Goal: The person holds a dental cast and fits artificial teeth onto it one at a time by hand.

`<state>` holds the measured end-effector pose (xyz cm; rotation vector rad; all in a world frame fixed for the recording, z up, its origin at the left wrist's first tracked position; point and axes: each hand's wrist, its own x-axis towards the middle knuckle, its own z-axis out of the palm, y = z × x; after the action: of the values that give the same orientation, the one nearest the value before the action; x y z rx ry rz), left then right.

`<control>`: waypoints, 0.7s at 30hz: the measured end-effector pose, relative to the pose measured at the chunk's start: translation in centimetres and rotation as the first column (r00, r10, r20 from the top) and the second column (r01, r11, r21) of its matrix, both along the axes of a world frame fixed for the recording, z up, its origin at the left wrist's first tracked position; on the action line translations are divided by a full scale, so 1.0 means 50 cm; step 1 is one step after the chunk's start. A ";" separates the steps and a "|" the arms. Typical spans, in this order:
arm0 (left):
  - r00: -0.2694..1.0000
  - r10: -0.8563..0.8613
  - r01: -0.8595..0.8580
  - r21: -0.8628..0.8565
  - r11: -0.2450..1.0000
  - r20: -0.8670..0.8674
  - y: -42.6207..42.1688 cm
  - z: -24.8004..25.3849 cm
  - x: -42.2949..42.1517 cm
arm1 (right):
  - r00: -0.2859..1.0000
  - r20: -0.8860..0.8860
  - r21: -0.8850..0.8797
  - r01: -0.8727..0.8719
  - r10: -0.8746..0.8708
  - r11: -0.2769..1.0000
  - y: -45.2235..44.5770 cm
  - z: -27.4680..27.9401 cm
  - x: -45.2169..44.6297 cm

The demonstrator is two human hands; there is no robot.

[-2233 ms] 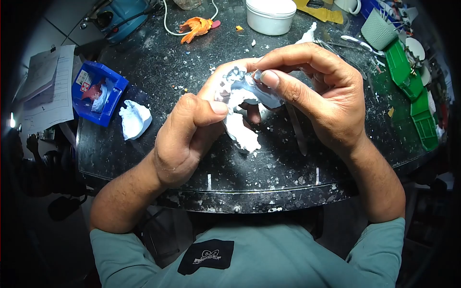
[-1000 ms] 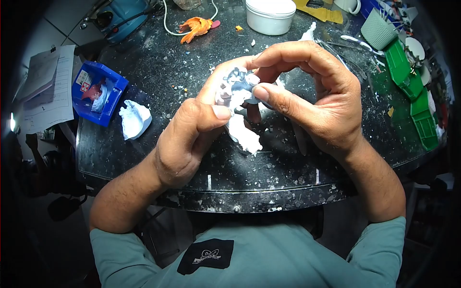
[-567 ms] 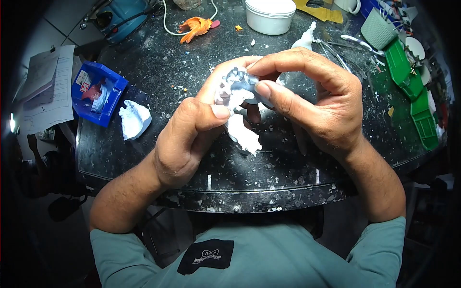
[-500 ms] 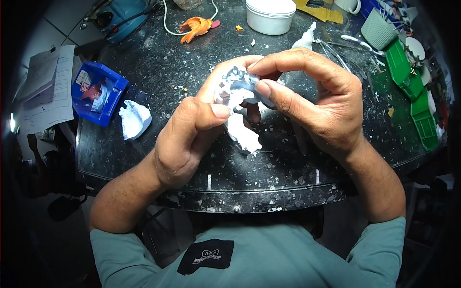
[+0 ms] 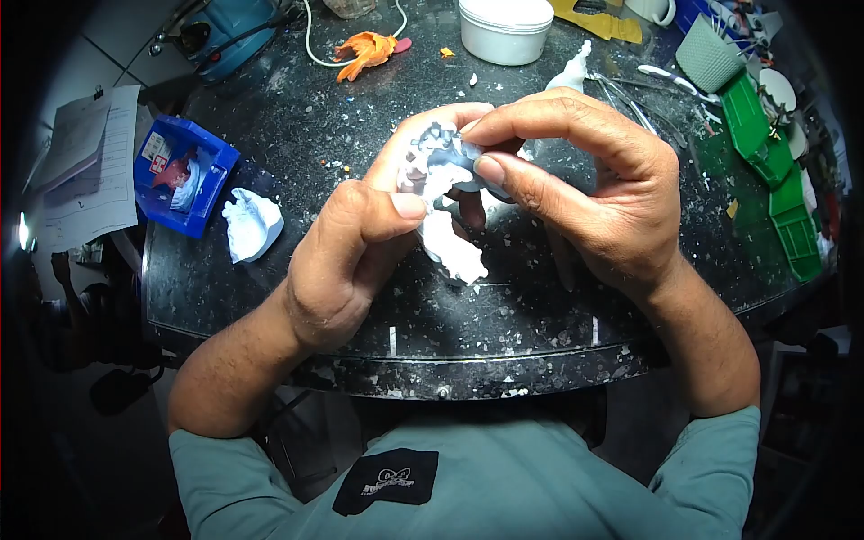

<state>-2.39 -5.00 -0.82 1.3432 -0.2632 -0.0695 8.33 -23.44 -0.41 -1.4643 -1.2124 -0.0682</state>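
Both of my hands hold a white and grey dental impression [image 5: 441, 184] above the middle of the dark bench. My left hand [image 5: 346, 234] cups it from the left, its thumb pressed on the white front part. A ragged white tail of the material hangs down below that thumb. My right hand [image 5: 585, 171] pinches the grey right side between thumb and index finger. Its other fingers are curled behind and partly hidden. To the left of my left hand lies a white molded piece [image 5: 253, 225], apart from it.
A blue bin [image 5: 184, 175] with pink and white pieces stands at the left, beside hanging papers [image 5: 90, 171]. A white tub [image 5: 507, 31] and orange material [image 5: 367, 54] are at the back. Metal tools [image 5: 634, 108] and green trays [image 5: 760, 135] lie right on the speckled bench [image 5: 504, 333].
The impression and my left hand have shifted very slightly left and up. My right finger and thumb keep their pinch.
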 end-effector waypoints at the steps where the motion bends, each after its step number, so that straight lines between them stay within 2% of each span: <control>1: 1.000 -0.005 0.005 -0.009 1.000 -0.003 0.001 -0.001 0.000 | 1.000 -0.001 0.002 -0.002 0.002 1.000 0.000 0.001 0.000; 7: 0.998 0.039 -0.041 -0.045 0.998 -0.050 -0.002 0.000 -0.007 | 0.999 -0.039 -0.016 -0.002 0.002 1.000 0.000 0.000 -0.002; 17: 0.993 0.011 0.001 0.099 0.995 -0.117 0.020 0.000 -0.014 | 0.999 -0.028 -0.054 0.016 -0.017 0.998 -0.001 0.002 -0.004; 21: 0.997 0.005 -0.001 0.057 0.998 -0.072 0.008 0.001 -0.009 | 1.000 -0.020 -0.043 0.008 -0.008 0.999 0.000 0.003 -0.004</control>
<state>-2.84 -4.61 -0.75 1.3949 -0.1994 -0.1240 8.14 -23.44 -0.26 -1.5038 -1.1985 -0.0333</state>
